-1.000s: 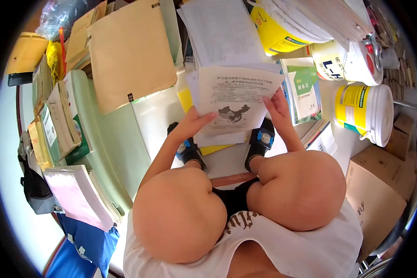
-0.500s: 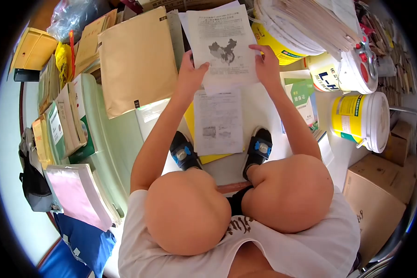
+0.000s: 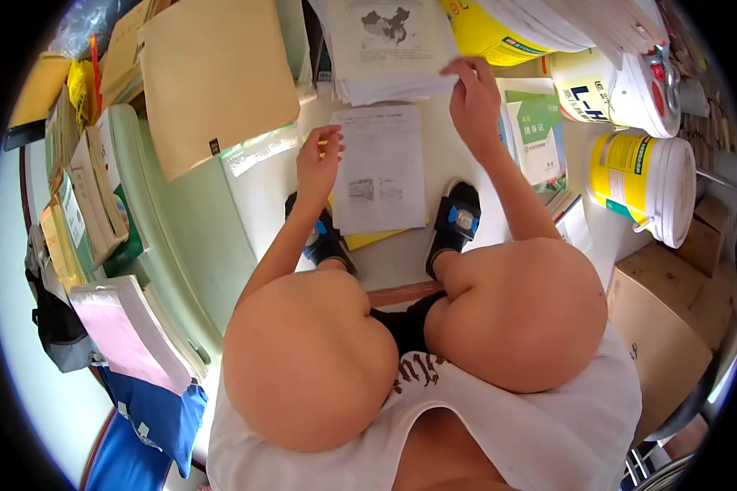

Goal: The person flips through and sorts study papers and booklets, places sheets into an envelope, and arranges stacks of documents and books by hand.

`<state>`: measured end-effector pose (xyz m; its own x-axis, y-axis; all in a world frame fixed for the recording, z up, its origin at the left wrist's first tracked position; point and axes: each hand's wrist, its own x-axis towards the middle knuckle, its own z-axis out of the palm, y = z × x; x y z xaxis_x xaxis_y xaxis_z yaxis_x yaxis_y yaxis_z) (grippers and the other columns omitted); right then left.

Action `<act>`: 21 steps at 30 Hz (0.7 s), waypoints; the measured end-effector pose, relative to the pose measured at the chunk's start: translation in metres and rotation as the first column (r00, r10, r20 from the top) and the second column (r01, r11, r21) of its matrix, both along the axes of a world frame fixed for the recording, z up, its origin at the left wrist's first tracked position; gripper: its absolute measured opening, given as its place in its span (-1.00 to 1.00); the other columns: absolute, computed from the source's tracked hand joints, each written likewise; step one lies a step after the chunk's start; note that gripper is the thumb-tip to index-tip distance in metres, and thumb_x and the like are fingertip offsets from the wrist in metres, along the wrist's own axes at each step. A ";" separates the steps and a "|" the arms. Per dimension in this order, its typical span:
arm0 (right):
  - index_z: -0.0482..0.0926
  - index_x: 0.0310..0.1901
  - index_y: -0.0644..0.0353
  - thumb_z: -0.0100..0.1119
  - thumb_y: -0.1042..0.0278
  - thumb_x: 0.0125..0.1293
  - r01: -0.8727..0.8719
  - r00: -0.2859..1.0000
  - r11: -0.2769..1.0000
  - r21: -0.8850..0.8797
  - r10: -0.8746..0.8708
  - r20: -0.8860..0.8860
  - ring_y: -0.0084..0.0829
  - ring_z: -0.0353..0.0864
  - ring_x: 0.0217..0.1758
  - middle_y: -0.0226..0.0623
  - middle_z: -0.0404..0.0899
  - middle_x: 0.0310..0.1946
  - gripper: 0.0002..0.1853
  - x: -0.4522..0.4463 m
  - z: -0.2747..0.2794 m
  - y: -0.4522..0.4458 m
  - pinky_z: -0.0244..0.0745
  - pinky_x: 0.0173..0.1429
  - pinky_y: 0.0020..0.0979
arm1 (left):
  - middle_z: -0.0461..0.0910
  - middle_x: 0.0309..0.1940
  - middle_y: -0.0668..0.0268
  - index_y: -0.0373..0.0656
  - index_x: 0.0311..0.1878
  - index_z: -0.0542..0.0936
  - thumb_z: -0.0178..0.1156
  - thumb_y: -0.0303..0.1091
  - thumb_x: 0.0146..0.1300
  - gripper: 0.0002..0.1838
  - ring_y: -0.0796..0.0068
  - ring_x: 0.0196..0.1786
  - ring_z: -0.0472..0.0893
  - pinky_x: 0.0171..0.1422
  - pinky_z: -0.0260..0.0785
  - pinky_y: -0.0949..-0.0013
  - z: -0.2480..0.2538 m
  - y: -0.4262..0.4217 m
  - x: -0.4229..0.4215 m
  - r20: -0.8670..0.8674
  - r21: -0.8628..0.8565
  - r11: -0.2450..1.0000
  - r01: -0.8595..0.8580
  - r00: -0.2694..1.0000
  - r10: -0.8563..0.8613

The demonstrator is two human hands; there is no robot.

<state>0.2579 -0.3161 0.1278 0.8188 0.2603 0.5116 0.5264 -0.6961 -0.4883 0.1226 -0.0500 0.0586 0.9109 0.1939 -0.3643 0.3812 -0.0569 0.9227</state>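
A printed sheet with a dark map [image 3: 385,37] lies on a stack of papers at the top centre. Beside its right edge is my right hand [image 3: 473,96], fingers loosely bent and apart, holding nothing. My left hand [image 3: 319,159] is at the left edge of another printed sheet [image 3: 381,168], which has two small pictures. Its fingers are apart and slightly curled, with nothing held. That sheet lies over something yellow [image 3: 373,238] on the floor between my feet.
A brown envelope [image 3: 217,78] lies at the upper left, beside a pale green surface [image 3: 192,192]. Yellow and white buckets [image 3: 622,176] and a green booklet [image 3: 535,139] stand or lie right. Cardboard boxes [image 3: 663,303] are lower right. Pink-topped papers [image 3: 131,335] are lower left.
The map sheet, earlier held in both hands, moved forward onto the stack. Both hands have let it go, and my left hand has come back toward me, beside the lower sheet.
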 end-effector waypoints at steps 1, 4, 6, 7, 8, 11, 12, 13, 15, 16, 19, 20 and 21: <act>0.65 -0.03 0.11 0.09 0.69 0.20 -0.021 0.990 0.999 0.049 0.028 -0.140 0.02 0.63 -0.06 -0.10 0.59 -0.05 -0.65 -0.015 -0.009 -0.005 0.60 0.03 -0.14 | 0.64 -0.03 0.27 -0.22 0.19 0.55 0.16 -0.28 0.50 -0.69 0.38 0.00 0.69 0.10 0.54 0.32 -0.015 0.001 -0.011 -0.012 0.116 0.993 0.012 1.000 -0.011; 0.63 0.00 0.16 0.12 0.59 0.28 -0.025 0.916 0.992 0.127 0.074 -0.393 -0.04 0.65 -0.10 -0.14 0.61 -0.14 -0.72 -0.064 -0.077 -0.016 0.60 0.01 -0.20 | 0.58 0.06 0.05 -0.24 0.16 0.54 0.18 -0.40 0.39 -0.69 0.11 0.01 0.65 0.13 0.51 0.20 -0.047 -0.004 -0.041 0.008 0.376 0.926 0.025 1.000 -0.030; 0.59 0.09 0.25 0.18 0.44 0.33 0.132 0.814 0.987 0.094 -0.054 -0.579 -0.08 0.69 -0.17 -0.14 0.64 -0.26 -0.69 -0.088 -0.126 -0.018 0.60 0.00 -0.19 | 0.54 0.08 0.00 -0.24 0.17 0.53 0.21 -0.43 0.34 -0.65 0.03 0.07 0.61 0.21 0.47 0.13 -0.062 -0.007 -0.054 0.019 0.468 0.883 0.031 0.999 -0.045; 0.59 0.09 0.25 0.18 0.44 0.33 0.135 0.811 0.987 0.092 -0.057 -0.583 -0.08 0.69 -0.17 -0.14 0.64 -0.26 -0.69 -0.094 -0.137 -0.018 0.60 0.00 -0.19 | 0.51 0.09 -0.04 -0.24 0.17 0.52 0.23 -0.45 0.29 -0.62 -0.02 0.12 0.56 0.27 0.42 0.10 -0.066 -0.009 -0.058 0.058 0.479 0.877 0.046 0.995 -0.084; 0.56 0.14 0.30 0.21 0.38 0.34 0.183 0.627 0.979 0.095 -0.042 -0.778 -0.09 0.70 -0.15 -0.08 0.64 -0.21 -0.64 -0.099 -0.148 -0.019 0.60 0.01 -0.18 | 0.49 0.09 -0.05 -0.24 0.17 0.52 0.24 -0.45 0.26 -0.61 -0.04 0.14 0.54 0.29 0.40 0.08 -0.070 -0.010 -0.061 0.076 0.485 0.873 0.056 0.991 -0.106; 0.53 0.21 0.35 0.25 0.33 0.34 0.217 0.471 0.972 0.094 -0.020 -0.882 -0.07 0.71 -0.13 0.01 0.64 -0.12 -0.55 -0.108 -0.149 -0.017 0.60 0.02 -0.17 | 0.48 0.09 -0.07 -0.23 0.14 0.53 0.25 -0.47 0.23 -0.61 -0.10 0.17 0.51 0.32 0.38 0.06 -0.068 -0.012 -0.062 0.089 0.484 0.871 0.087 0.985 -0.148; 0.53 0.23 0.35 0.26 0.34 0.33 0.203 0.532 0.974 0.097 -0.026 -0.846 -0.05 0.71 -0.11 0.04 0.65 -0.08 -0.53 -0.112 -0.145 -0.015 0.60 0.03 -0.17 | 0.48 0.09 -0.08 -0.24 0.13 0.53 0.25 -0.47 0.22 -0.62 -0.11 0.18 0.50 0.31 0.38 0.06 -0.065 -0.013 -0.062 0.085 0.481 0.872 0.094 0.985 -0.153; 0.53 0.23 0.35 0.26 0.34 0.33 0.202 0.529 0.975 0.094 -0.028 -0.848 -0.05 0.71 -0.11 0.04 0.65 -0.08 -0.53 -0.115 -0.147 -0.015 0.60 0.03 -0.17 | 0.48 0.08 -0.06 -0.23 0.11 0.55 0.25 -0.47 0.22 -0.63 -0.09 0.16 0.52 0.30 0.39 0.06 -0.061 -0.013 -0.061 0.063 0.473 0.874 0.110 0.985 -0.158; 0.55 0.16 0.36 0.26 0.35 0.34 0.088 0.717 0.996 0.027 -0.044 -0.695 -0.03 0.72 -0.09 0.04 0.67 -0.09 -0.60 -0.117 -0.143 -0.010 0.60 0.03 -0.17 | 0.48 0.08 -0.05 -0.22 0.10 0.56 0.25 -0.47 0.23 -0.65 -0.07 0.15 0.53 0.28 0.40 0.07 -0.058 -0.014 -0.059 0.043 0.464 0.877 0.125 0.986 -0.164; 0.55 0.16 0.36 0.26 0.35 0.34 0.087 0.716 0.996 0.027 -0.044 -0.697 -0.03 0.72 -0.09 0.04 0.67 -0.09 -0.60 -0.116 -0.139 -0.009 0.60 0.03 -0.17 | 0.48 0.07 -0.04 -0.22 0.08 0.57 0.25 -0.46 0.23 -0.67 -0.04 0.13 0.55 0.27 0.42 0.08 -0.059 -0.014 -0.059 0.008 0.426 0.897 0.121 0.991 -0.137; 0.57 0.07 0.33 0.24 0.38 0.36 0.070 0.786 0.995 -0.066 -0.096 -0.610 -0.02 0.74 -0.13 0.00 0.70 -0.14 -0.69 -0.116 -0.133 -0.011 0.61 -0.01 -0.15 | 0.48 0.10 0.02 -0.20 0.11 0.57 0.27 -0.44 0.26 -0.66 0.06 0.11 0.59 0.19 0.51 0.16 -0.058 -0.012 -0.061 -0.061 0.394 0.909 0.137 0.990 -0.123; 0.58 0.00 0.33 0.24 0.42 0.37 0.076 0.733 0.997 -0.018 -0.068 -0.676 -0.13 0.73 -0.19 -0.04 0.68 -0.14 -0.76 -0.113 -0.133 -0.012 0.61 -0.06 -0.22 | 0.48 0.13 0.06 -0.18 0.15 0.55 0.29 -0.43 0.29 -0.64 0.13 0.10 0.61 0.12 0.57 0.23 -0.058 -0.012 -0.061 -0.087 0.400 0.903 0.157 0.987 -0.133; 0.58 -0.06 0.32 0.23 0.46 0.38 0.085 0.675 0.996 0.031 -0.035 -0.737 -0.23 0.73 -0.25 -0.09 0.66 -0.13 -0.84 -0.111 -0.132 -0.012 0.61 -0.10 -0.29 | 0.48 0.13 0.06 -0.18 0.15 0.55 0.29 -0.43 0.29 -0.64 0.13 0.10 0.61 0.12 0.57 0.23 -0.059 -0.012 -0.062 -0.089 0.399 0.903 0.158 0.987 -0.133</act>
<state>0.1465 -0.3283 -0.0039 0.9498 0.1885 -0.2497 -0.0612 -0.6709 -0.7390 0.0606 -0.0619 -0.0001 0.9197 0.2025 -0.3364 0.3926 -0.4791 0.7851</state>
